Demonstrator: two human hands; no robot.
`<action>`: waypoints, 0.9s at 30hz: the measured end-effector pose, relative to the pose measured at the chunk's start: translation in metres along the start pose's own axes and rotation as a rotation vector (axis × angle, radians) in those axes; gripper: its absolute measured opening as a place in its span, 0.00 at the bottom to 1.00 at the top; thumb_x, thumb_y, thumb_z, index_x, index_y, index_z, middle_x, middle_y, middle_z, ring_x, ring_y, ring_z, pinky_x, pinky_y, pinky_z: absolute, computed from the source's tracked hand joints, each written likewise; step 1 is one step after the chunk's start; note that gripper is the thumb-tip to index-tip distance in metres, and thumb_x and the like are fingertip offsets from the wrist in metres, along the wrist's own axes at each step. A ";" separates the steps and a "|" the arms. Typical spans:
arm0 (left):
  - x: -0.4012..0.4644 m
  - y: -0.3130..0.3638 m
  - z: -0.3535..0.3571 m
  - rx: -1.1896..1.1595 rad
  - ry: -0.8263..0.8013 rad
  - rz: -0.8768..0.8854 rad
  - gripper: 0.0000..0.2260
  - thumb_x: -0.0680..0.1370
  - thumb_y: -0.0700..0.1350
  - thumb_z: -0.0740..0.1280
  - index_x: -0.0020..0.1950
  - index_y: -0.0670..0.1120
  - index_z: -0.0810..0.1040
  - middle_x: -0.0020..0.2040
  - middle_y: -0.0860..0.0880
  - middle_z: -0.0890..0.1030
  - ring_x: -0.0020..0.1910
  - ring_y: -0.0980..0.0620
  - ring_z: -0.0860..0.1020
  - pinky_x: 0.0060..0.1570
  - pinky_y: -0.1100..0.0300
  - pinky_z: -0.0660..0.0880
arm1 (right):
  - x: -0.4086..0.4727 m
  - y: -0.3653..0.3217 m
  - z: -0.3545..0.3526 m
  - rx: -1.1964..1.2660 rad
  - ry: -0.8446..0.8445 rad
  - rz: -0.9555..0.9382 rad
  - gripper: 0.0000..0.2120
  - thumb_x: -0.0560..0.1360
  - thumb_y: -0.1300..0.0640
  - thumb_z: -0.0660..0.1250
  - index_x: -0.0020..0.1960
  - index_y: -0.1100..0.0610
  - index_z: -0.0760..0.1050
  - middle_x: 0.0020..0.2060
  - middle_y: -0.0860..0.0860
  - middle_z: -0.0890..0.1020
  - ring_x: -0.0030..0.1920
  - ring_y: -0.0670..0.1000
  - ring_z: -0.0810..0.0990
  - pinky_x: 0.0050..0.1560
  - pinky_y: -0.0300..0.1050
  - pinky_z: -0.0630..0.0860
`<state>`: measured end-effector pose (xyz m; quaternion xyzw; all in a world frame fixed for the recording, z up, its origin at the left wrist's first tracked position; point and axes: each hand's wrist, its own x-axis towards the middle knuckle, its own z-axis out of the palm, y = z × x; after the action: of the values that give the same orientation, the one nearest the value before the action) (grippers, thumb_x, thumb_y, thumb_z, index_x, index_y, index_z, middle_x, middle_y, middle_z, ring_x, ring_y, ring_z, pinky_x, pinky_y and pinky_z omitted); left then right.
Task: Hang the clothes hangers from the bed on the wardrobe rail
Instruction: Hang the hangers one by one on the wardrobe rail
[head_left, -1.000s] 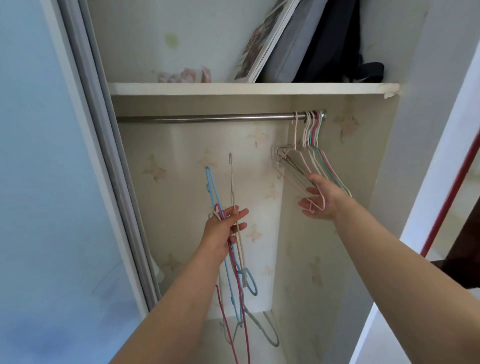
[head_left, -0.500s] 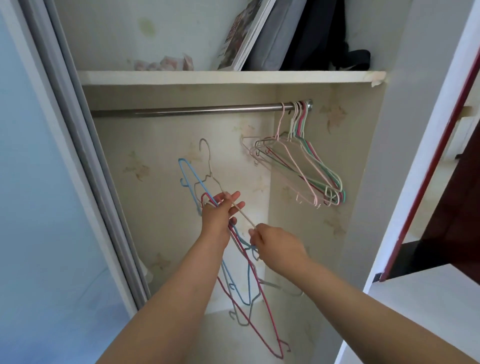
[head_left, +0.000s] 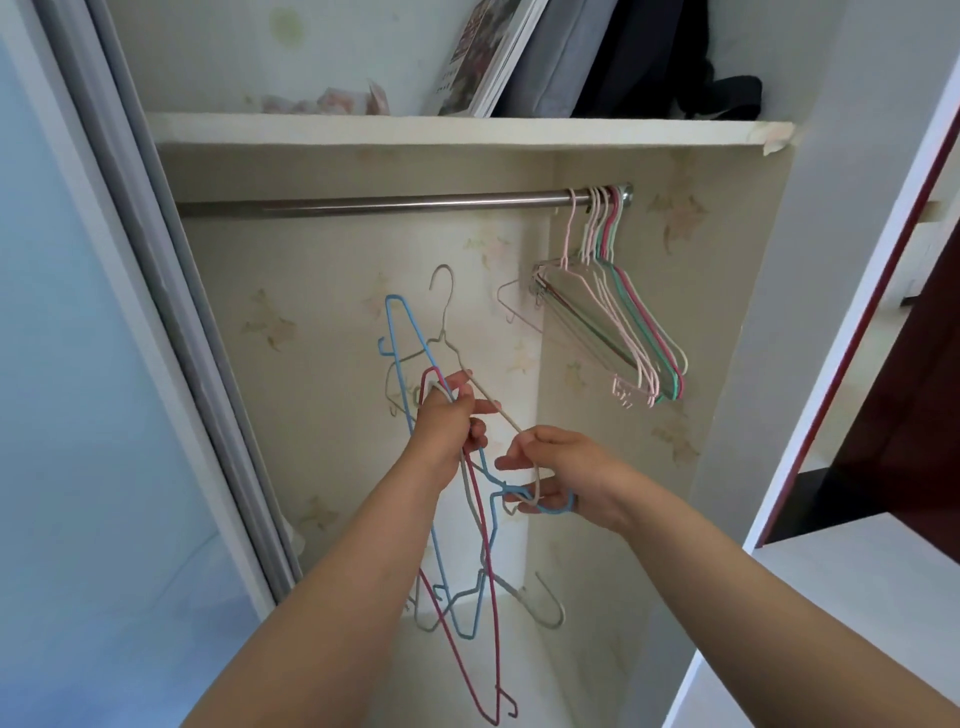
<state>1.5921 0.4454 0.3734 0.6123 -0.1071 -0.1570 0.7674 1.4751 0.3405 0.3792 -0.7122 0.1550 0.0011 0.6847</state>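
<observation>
Since then, right hand (head_left: 563, 475) on cream hanger (head_left: 483, 395)

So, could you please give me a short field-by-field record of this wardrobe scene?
rail: steel wardrobe rail, under the shelf
hung: hangers bunched at the rail's right end
left hand: left hand grips a bundle of hangers
right hand: right hand holds a cream hanger in the bundle
shelf contents: books, dark bag

2 hands (head_left: 441, 426), 1 rail (head_left: 395, 202), 1 shelf (head_left: 363, 132), hangers tangled beyond counting.
</observation>
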 end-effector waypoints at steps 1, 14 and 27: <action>0.002 0.000 0.000 0.018 0.034 0.010 0.10 0.84 0.43 0.54 0.61 0.49 0.72 0.37 0.46 0.78 0.23 0.55 0.64 0.25 0.63 0.67 | 0.000 0.001 0.001 0.039 -0.038 0.019 0.10 0.81 0.56 0.59 0.45 0.57 0.76 0.52 0.55 0.83 0.42 0.60 0.83 0.52 0.55 0.80; 0.013 0.010 -0.016 -0.118 0.305 0.191 0.13 0.79 0.34 0.50 0.42 0.48 0.66 0.31 0.48 0.65 0.18 0.59 0.60 0.23 0.68 0.57 | 0.000 0.008 -0.008 0.251 -0.120 -0.022 0.08 0.80 0.56 0.61 0.44 0.58 0.74 0.53 0.58 0.83 0.44 0.60 0.83 0.50 0.54 0.80; 0.003 -0.002 0.004 0.090 0.251 0.295 0.10 0.84 0.46 0.53 0.43 0.50 0.65 0.32 0.48 0.73 0.23 0.55 0.65 0.23 0.64 0.61 | 0.005 0.014 0.003 0.139 0.014 -0.012 0.08 0.74 0.56 0.70 0.38 0.58 0.78 0.40 0.53 0.81 0.40 0.49 0.78 0.46 0.46 0.76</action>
<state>1.5933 0.4401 0.3725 0.6383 -0.1061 0.0398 0.7614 1.4773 0.3424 0.3643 -0.6638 0.1553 -0.0188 0.7314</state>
